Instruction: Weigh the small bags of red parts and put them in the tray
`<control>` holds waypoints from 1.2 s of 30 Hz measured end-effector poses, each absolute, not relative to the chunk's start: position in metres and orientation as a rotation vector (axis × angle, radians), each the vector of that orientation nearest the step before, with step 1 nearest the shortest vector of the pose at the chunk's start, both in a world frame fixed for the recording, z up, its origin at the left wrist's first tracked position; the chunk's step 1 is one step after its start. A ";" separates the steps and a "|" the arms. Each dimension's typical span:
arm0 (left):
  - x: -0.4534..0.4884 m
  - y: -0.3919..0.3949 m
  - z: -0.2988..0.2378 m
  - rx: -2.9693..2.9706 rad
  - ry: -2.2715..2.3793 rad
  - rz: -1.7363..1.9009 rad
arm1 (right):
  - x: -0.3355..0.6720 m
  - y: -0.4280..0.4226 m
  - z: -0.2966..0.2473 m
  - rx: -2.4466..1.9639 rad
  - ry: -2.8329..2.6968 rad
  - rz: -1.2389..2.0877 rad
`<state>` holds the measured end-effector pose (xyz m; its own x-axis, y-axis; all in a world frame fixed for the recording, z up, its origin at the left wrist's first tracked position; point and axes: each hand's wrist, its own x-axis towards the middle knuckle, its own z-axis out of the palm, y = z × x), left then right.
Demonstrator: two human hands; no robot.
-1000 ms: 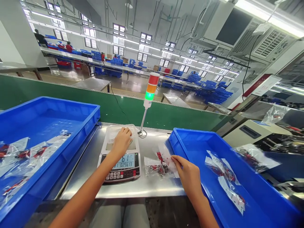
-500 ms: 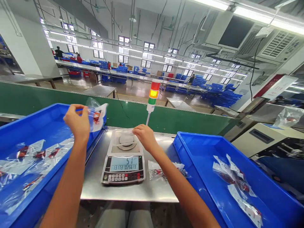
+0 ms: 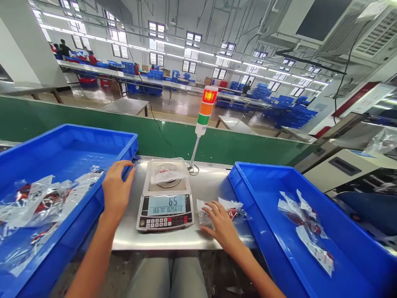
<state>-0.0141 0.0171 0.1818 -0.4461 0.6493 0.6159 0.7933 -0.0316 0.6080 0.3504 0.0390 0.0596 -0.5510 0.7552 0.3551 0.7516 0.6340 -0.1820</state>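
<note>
A clear plastic bag point(image 3: 167, 173) lies on the pan of a digital scale point(image 3: 165, 213), whose display reads 65 in its top row. My left hand point(image 3: 117, 190) is to the left of the scale, beside the left bin's rim, thumb and fingers apart with nothing seen between them. To the right of the scale, my right hand point(image 3: 221, 225) rests with spread fingers over clear bags with white cards and red contents point(image 3: 232, 212) on the metal table. The hand partly covers these bags, and what exactly is inside them is unclear.
A blue bin point(image 3: 102, 134) on the left holds several bagged red items point(image 3: 51, 200). Another blue bin point(image 3: 263, 169) on the right contains several similar bags point(image 3: 313, 248). Behind the scale stands a signal tower light point(image 3: 204, 111), its red section lit. A green barrier point(image 3: 167, 132) runs behind the table.
My left hand has released its bag and come down beside the scale. My right hand has moved from the pan to the bags at right. The display went from 51 to 65; the light from yellow to red.
</note>
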 end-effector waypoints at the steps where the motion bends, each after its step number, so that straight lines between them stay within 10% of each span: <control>1: 0.000 0.023 0.179 -1.628 -2.043 -1.510 | 0.351 0.033 0.050 -1.192 -2.442 -0.022; 9: 0.051 0.027 0.171 -1.994 -1.848 -1.535 | 0.343 0.038 0.032 -1.145 -2.182 0.017; 22: 0.057 0.061 0.155 -2.299 -1.885 -1.187 | 0.360 0.063 0.158 -1.347 -1.321 0.588; 36: -0.054 0.035 0.256 -0.846 -2.201 -1.593 | 0.196 0.153 0.197 -0.663 -1.538 1.052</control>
<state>-0.0535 0.0346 0.2557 -0.7835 0.2866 0.5514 0.6133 0.2140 0.7603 0.1957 0.1527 0.1974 -0.2389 0.8523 0.4652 -0.1242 0.4484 -0.8852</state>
